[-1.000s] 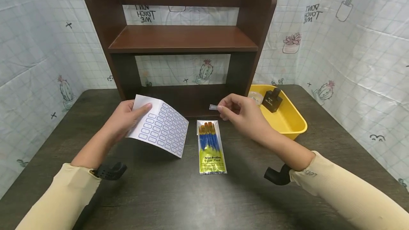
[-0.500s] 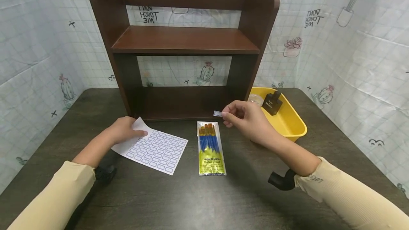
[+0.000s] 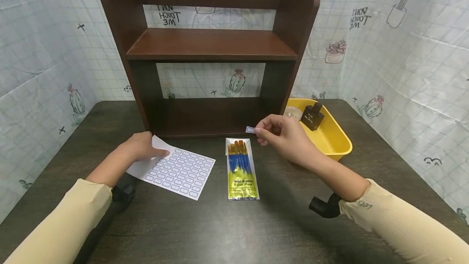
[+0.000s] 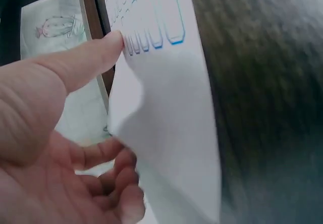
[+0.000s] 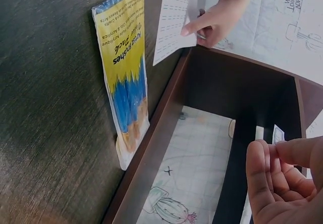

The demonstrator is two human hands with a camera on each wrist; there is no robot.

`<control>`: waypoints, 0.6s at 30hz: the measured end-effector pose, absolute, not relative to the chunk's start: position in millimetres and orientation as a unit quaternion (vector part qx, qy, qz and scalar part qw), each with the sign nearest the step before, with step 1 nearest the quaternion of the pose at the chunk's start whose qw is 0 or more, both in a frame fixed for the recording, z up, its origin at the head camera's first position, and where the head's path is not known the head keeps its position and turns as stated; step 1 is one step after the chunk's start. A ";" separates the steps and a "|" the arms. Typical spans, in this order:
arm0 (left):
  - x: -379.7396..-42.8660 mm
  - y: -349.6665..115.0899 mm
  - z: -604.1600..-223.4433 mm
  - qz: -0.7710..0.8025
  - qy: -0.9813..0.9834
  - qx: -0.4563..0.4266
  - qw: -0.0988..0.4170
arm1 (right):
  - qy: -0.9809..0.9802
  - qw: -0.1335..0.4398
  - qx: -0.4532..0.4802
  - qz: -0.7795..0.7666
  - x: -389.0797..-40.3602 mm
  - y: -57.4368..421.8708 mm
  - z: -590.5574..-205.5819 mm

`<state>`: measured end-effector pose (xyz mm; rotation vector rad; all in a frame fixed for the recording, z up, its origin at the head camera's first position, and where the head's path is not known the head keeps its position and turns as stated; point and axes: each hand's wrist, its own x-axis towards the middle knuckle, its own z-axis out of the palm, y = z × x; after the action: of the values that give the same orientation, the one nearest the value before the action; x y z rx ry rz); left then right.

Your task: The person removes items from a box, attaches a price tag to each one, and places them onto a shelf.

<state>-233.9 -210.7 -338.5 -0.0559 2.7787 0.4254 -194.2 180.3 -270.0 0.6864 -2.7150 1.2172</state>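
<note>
My left hand (image 3: 141, 148) grips the left end of a white sheet of label stickers (image 3: 179, 173), its thumb on top and the other fingers at the edge and beneath. Rows of blue-outlined blank labels cover the sheet, which lies low over the table. In the left wrist view the sheet (image 4: 166, 98) bends near the thumb. My right hand (image 3: 283, 135) pinches one small label (image 3: 250, 130) between thumb and forefinger, in front of the shelf's lower right. Between the hands, a clear pack of artist brushes (image 3: 243, 170) with blue handles lies on the table.
A dark brown two-tier shelf (image 3: 212, 44) stands at the back. On its right, a yellow tray (image 3: 331, 137) holds a black perfume bottle (image 3: 312, 116) and a small clear round container (image 3: 292, 112). Patterned sheeting hangs behind and at the sides of the dark wooden table (image 3: 234, 231).
The left hand has brought the label sheet down from a raised, tilted position to nearly flat near the table. The right hand has shifted slightly right and nearer, still pinching the label.
</note>
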 end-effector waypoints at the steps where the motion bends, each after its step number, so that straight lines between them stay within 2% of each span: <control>1: -233.3 -210.4 -338.5 0.142 0.977 -0.024 0.155 | -0.888 0.044 0.225 0.398 -194.3 180.5 -269.8; 6: -223.6 -196.7 -333.2 0.114 0.991 -0.018 0.068 | -0.888 0.040 0.229 0.398 -194.5 181.4 -268.8; 9: -217.6 -176.6 -325.0 0.168 0.985 0.017 0.045 | -0.887 0.041 0.233 0.396 -194.4 181.4 -269.0; 11: -215.6 -159.8 -321.0 0.225 0.972 0.052 0.054 | -0.887 0.043 0.234 0.396 -194.3 181.5 -269.3; 15: -212.4 -123.7 -319.2 0.343 0.927 0.099 0.117 | -0.886 0.036 0.235 0.398 -193.5 181.3 -270.2; 18: -212.3 -100.5 -321.5 0.404 0.895 0.102 0.160 | -0.886 0.030 0.235 0.399 -192.8 180.4 -271.3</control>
<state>-212.3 -100.5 -321.5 0.2911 2.5575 1.1540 -192.8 180.4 -271.3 0.7244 -2.7306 1.2307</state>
